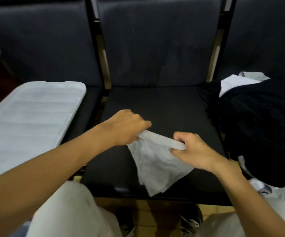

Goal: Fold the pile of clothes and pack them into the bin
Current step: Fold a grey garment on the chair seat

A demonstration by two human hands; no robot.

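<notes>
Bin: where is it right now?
Head view, left side: the white bin sits lid-on on the left seat, beside the middle seat where both hands hold the grey cloth.

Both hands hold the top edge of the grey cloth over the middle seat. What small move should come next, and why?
Probably lower the grey cloth flat onto the middle seat. The left hand and right hand pinch its upper band, but the rest hangs crumpled toward the seat's front edge, so it seems not ready for a clean fold. The bin waits at the left.

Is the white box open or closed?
Closed. The white bin on the left seat shows its ribbed lid on top; nothing of its inside shows.
</notes>
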